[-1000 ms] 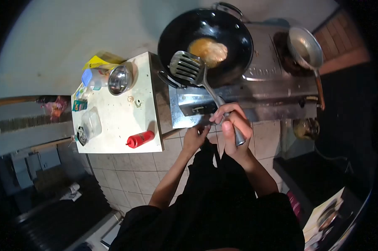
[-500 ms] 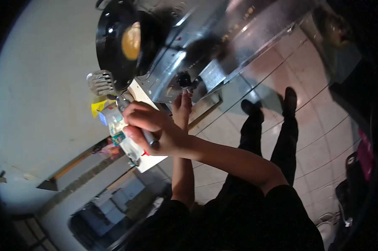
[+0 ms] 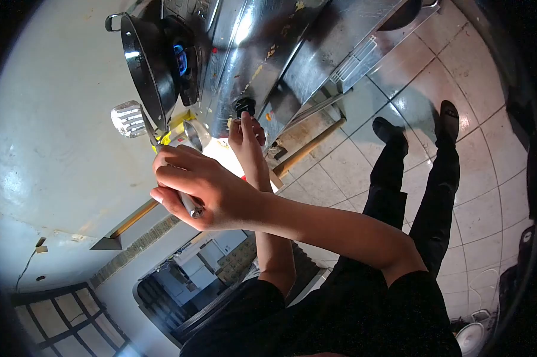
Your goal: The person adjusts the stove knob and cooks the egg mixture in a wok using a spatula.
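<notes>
My right hand (image 3: 206, 187) is closed around the handle of a slotted metal spatula (image 3: 128, 119). The spatula's head is beside the near rim of a black wok (image 3: 146, 68); I cannot tell whether they touch. The wok is seen from its side, hiding what is inside. Under it a blue flame (image 3: 181, 59) burns on the stove (image 3: 238, 44). My left hand (image 3: 249, 140) reaches beneath my right forearm, its fingertips closed on a black stove knob (image 3: 244, 107) on the steel front.
A shiny rounded container (image 3: 196, 135) and something yellow (image 3: 164, 140) are beside the stove. A metal shelf (image 3: 357, 59) lies below the stove front. My feet (image 3: 390, 128) stand on the tiled floor (image 3: 482, 160). A wall (image 3: 72, 119) runs along the wok's far side.
The view has shifted, so the wok shows side-on and the yellowish food in it is out of sight. The blue flame now shows. Both hands keep their holds.
</notes>
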The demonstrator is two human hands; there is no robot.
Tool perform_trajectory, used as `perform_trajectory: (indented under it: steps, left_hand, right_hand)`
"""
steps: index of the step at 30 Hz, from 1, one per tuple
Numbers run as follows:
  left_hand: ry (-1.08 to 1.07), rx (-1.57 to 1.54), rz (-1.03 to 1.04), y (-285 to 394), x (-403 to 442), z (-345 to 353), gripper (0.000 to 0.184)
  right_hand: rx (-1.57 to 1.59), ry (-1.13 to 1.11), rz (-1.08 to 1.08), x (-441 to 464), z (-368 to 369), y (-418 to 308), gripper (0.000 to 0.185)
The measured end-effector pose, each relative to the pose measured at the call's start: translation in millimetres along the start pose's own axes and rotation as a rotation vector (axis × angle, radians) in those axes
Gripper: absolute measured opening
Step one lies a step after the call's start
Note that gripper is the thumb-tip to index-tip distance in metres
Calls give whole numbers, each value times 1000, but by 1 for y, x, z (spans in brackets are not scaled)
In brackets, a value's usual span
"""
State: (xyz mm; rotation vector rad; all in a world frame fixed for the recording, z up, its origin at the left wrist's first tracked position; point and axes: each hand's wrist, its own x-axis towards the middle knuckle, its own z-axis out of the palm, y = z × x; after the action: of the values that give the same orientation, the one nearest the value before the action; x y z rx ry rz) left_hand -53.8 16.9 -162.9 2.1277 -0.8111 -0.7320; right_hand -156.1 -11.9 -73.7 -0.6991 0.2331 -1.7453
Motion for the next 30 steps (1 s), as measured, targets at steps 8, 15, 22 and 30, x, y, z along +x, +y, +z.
perform_trajectory:
  steps: [8,15,22,30]
  left_hand:
    - [-26,-48,68,-5,5,2,25]
    - [-14,-46,56,-4,3,5,26]
    - [4,-43,58,-5,4,5,25]
    - [-9,-42,67,-7,6,3,24]
  right_hand:
    - [-42,-31,10,-1,0,0,23]
    - [34,30,24,-2,6,2,23]
    - [-57,-14,-3,2,3,-1,24]
    - [-57,8,-7,1,4,0,24]
